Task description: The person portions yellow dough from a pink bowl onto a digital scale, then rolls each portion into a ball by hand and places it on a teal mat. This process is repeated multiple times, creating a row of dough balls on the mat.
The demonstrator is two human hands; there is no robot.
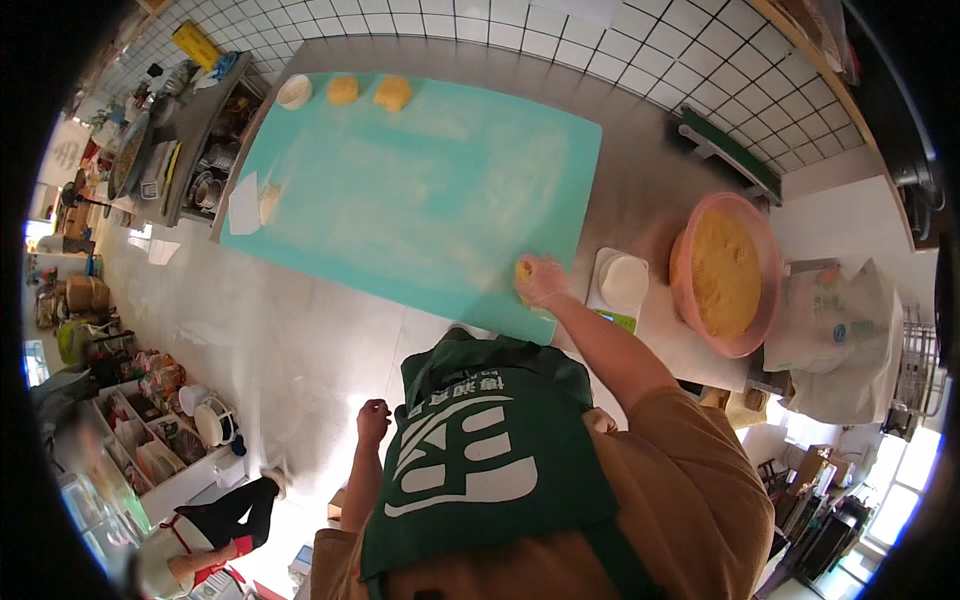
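My right hand (546,281), in a clear plastic glove, grips a piece of yellow dough (523,271) at the near right corner of a turquoise mat (442,195). Pale flour is smeared across the mat. Close to that hand, on the right, stands a kitchen scale (617,321) bearing a round white piece (624,280). Farther right, a pink basin (679,274) holds a large mass of yellow dough (724,277). My left hand (373,420) hangs beside my green apron (480,450), away from the table, its fingers curled; whether it holds anything is too small to tell.
Two dough lumps (343,90) and a small white bowl (295,92) sit along the mat's far left edge. A white scraper (244,204) lies at its left. White plastic bags (832,330) stand beyond the basin. Another person (202,540) is at the lower left.
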